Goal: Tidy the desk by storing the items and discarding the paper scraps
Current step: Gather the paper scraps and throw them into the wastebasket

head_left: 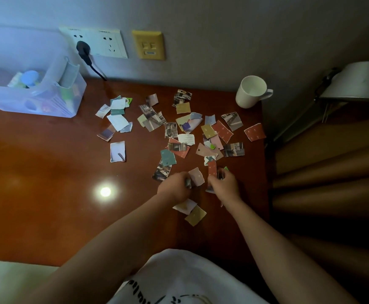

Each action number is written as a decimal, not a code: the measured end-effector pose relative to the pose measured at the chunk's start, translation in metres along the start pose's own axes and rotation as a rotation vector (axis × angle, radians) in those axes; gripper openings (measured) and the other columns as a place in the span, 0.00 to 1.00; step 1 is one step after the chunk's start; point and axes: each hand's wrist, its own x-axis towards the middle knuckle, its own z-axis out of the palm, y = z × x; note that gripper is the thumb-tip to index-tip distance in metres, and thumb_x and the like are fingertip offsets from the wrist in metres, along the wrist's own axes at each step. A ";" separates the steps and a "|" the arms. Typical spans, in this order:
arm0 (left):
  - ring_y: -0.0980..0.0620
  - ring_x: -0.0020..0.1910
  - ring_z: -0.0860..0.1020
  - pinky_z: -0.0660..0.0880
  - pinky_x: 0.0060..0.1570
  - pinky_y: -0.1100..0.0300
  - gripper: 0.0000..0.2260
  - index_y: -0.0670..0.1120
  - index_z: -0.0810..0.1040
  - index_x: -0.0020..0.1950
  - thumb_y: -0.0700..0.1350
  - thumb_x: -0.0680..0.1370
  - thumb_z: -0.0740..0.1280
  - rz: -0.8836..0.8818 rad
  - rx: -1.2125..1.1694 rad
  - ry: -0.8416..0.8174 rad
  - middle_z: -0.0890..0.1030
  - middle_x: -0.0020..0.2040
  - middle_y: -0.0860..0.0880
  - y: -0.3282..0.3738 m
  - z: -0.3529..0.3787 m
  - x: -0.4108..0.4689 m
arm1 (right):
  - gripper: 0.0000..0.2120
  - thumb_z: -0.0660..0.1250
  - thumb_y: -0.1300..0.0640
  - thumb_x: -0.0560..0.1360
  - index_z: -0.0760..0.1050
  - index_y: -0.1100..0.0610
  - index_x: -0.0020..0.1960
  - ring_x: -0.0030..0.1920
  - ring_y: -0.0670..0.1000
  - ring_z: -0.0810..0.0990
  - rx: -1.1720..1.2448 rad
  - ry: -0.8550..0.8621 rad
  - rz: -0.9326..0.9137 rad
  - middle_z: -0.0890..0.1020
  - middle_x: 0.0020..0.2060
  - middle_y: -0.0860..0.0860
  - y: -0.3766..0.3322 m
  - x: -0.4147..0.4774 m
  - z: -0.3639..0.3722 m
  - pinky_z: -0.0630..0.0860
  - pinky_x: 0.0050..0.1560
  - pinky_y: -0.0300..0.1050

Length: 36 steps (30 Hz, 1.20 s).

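Paper scraps (222, 131) crowd the desk (47, 172) edge — left hand (174, 185), right hand (224, 184) each pinch some.

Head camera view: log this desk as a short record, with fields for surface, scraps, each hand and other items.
surface: wooden desk
scraps: paper scraps scattered over the desk's middle and right
left hand: grips pale pink scrap
right hand: pinches red scrap
other items: white mug upright, back right; clear organizer, back left; lamp, far right
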 end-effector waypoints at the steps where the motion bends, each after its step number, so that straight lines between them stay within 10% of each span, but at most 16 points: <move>1: 0.46 0.52 0.77 0.75 0.49 0.52 0.09 0.47 0.75 0.56 0.42 0.76 0.66 -0.010 -0.080 -0.006 0.78 0.52 0.47 -0.001 -0.001 -0.001 | 0.07 0.66 0.63 0.75 0.76 0.56 0.53 0.38 0.45 0.75 0.096 0.017 0.043 0.79 0.47 0.52 -0.002 0.000 -0.001 0.69 0.33 0.38; 6: 0.43 0.49 0.77 0.75 0.52 0.45 0.04 0.49 0.70 0.45 0.41 0.77 0.63 -0.159 -0.524 -0.008 0.77 0.46 0.44 0.000 -0.004 0.001 | 0.12 0.60 0.69 0.73 0.77 0.60 0.53 0.34 0.49 0.77 0.366 0.037 0.155 0.83 0.48 0.56 -0.004 -0.001 -0.013 0.70 0.30 0.40; 11: 0.49 0.43 0.72 0.71 0.44 0.53 0.09 0.45 0.68 0.57 0.35 0.78 0.59 -0.194 -0.683 -0.045 0.74 0.49 0.43 0.004 -0.004 0.004 | 0.18 0.55 0.71 0.73 0.73 0.64 0.60 0.34 0.49 0.78 0.431 -0.004 0.193 0.82 0.47 0.56 0.002 -0.002 -0.021 0.72 0.28 0.39; 22: 0.41 0.49 0.76 0.74 0.45 0.48 0.16 0.45 0.70 0.57 0.51 0.76 0.68 -0.020 -0.027 0.079 0.72 0.55 0.43 0.013 0.003 0.014 | 0.22 0.70 0.57 0.74 0.69 0.54 0.65 0.58 0.56 0.75 -0.607 0.008 -0.193 0.70 0.61 0.53 0.018 0.002 -0.019 0.76 0.49 0.48; 36: 0.43 0.51 0.77 0.78 0.45 0.50 0.19 0.48 0.71 0.63 0.56 0.77 0.65 0.098 0.112 0.154 0.73 0.57 0.45 0.015 0.008 0.025 | 0.22 0.70 0.55 0.75 0.70 0.53 0.67 0.65 0.54 0.70 -0.941 0.028 -0.281 0.71 0.65 0.52 0.010 0.009 -0.012 0.74 0.54 0.46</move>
